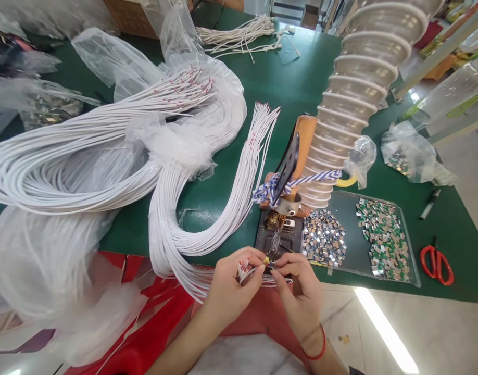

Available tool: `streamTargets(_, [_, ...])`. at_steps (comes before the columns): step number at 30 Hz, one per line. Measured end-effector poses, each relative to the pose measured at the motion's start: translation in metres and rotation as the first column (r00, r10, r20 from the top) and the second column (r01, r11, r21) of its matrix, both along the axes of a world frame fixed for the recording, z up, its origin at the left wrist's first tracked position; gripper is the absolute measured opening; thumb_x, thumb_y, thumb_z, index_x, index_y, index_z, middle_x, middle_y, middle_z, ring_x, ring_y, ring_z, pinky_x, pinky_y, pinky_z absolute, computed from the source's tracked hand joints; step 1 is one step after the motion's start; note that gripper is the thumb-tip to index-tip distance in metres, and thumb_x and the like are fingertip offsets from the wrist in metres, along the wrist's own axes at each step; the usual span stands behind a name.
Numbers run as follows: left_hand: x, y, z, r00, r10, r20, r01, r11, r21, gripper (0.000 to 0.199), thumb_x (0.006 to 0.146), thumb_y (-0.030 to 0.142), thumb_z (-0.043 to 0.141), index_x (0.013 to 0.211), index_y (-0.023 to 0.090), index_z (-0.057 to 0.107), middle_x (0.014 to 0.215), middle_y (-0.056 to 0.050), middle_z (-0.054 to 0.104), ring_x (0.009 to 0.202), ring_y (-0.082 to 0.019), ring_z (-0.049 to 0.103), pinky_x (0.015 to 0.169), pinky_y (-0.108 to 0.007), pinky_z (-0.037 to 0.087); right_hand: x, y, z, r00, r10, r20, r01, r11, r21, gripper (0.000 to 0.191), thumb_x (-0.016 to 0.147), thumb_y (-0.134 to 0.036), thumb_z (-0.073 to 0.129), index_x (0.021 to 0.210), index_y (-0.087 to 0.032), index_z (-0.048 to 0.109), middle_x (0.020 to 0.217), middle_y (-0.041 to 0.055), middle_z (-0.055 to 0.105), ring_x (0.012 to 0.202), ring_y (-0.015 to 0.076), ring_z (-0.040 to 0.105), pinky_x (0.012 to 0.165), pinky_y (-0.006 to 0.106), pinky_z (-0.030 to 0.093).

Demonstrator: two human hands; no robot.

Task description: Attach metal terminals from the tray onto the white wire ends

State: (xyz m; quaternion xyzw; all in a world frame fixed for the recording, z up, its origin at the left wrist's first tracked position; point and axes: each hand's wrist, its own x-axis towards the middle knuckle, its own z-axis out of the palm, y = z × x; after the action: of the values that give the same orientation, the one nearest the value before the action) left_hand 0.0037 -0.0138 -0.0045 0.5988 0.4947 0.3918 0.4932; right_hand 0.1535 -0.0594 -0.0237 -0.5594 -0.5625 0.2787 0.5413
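Observation:
My left hand (239, 281) is closed around a small bunch of white cables with red tips (245, 270) at the table's front edge. A small yellow piece (266, 260) shows at its fingertips. Close beside it, my right hand (299, 286) is pinched on something too small to make out, its fingertips almost touching the left ones. Just beyond both hands sits a dark work tray (264, 237) under an orange-handled tool. A thick bundle of white cables (208, 239) curves across the table to the left of the hands.
A clear ribbed hose (352, 88) comes down behind the tool. To the right lie a tray (350, 234) with small metal connectors and green-and-metal pieces, red scissors (437, 264) and a marker (430, 204). Plastic-wrapped cables (67, 151) fill the left. More cables (239, 35) lie at the back.

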Motion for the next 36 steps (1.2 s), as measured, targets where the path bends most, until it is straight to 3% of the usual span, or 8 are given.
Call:
streamTargets(6, [-0.002,-0.001,0.001,1.0,-0.019,-0.009,0.019,0.999,-0.032,0.019,0.083,0.013,0.061,0.065,0.019,0.065,0.078,-0.004,0.075,0.071,-0.016,0.072,0.069,-0.024,0.055,0.006,-0.002,-0.003,1.0,0.003,0.008,-0.002,1.0,-0.028,0.01,0.098,-0.018,0.066,0.089,-0.024,0.067,0.094,0.0056,0.07,0.089,0.0198,0.069,0.074,0.031,0.06])
streamTargets(11, [-0.001,0.001,0.002,1.0,-0.022,-0.015,0.022,0.998,-0.053,0.02,0.083,0.014,0.059,0.064,0.019,0.064,0.076,-0.004,0.075,0.07,-0.018,0.071,0.068,-0.026,0.055,0.011,-0.006,-0.001,0.998,0.012,0.062,-0.008,0.998,-0.064,0.013,0.101,-0.022,0.062,0.089,-0.024,0.065,0.075,-0.0014,0.066,0.063,0.014,0.063,0.056,0.024,0.052])
streamTargets(15, [0.0,0.002,0.003,1.0,-0.017,-0.017,0.015,0.998,-0.067,0.02,0.082,0.015,0.059,0.063,0.019,0.063,0.075,-0.004,0.074,0.068,-0.018,0.07,0.065,-0.026,0.054,0.011,-0.009,-0.002,0.998,0.025,0.051,-0.019,0.993,-0.12,0.012,0.106,-0.025,0.053,0.106,-0.025,0.064,0.071,-0.0031,0.066,0.057,0.0135,0.063,0.052,0.023,0.051])
streamTargets(18, [0.0,0.003,0.002,1.0,-0.014,-0.024,0.012,0.997,-0.07,0.02,0.082,0.015,0.058,0.062,0.019,0.062,0.074,-0.004,0.074,0.066,-0.017,0.069,0.063,-0.025,0.052,0.009,-0.008,-0.004,1.0,0.012,0.012,-0.01,0.99,-0.138,0.01,0.106,-0.025,0.053,0.099,-0.025,0.061,0.065,-0.0056,0.06,0.052,0.0122,0.058,0.049,0.021,0.049])
streamTargets(21, [0.001,0.005,0.002,1.0,-0.015,-0.017,0.014,0.998,-0.059,0.02,0.082,0.016,0.058,0.062,0.019,0.061,0.074,-0.003,0.073,0.065,-0.016,0.068,0.063,-0.024,0.052,0.009,-0.006,-0.005,1.0,0.01,0.024,-0.007,0.992,-0.125,0.014,0.101,-0.023,0.06,0.088,-0.024,0.061,0.075,-0.0015,0.064,0.064,0.0139,0.063,0.056,0.022,0.052])
streamTargets(26, [0.002,0.006,0.001,1.0,-0.015,0.009,0.015,0.997,-0.079,0.02,0.083,0.016,0.058,0.063,0.02,0.059,0.075,-0.004,0.072,0.068,-0.017,0.068,0.064,-0.025,0.052,0.008,-0.006,-0.003,0.997,0.025,0.067,-0.021,0.998,-0.055,0.012,0.096,-0.014,0.066,0.092,-0.025,0.067,0.1,0.0047,0.073,0.094,0.0198,0.072,0.081,0.031,0.06])
streamTargets(36, [-0.001,0.006,0.002,0.998,-0.062,0.013,0.063,0.996,-0.07,0.021,0.083,0.014,0.056,0.064,0.02,0.058,0.077,-0.003,0.071,0.069,-0.016,0.067,0.065,-0.025,0.051,0.007,-0.002,0.001,0.996,0.012,0.093,-0.01,0.999,-0.031,0.014,0.095,-0.013,0.067,0.089,-0.025,0.07,0.098,0.0049,0.078,0.091,0.0197,0.076,0.076,0.03,0.063])
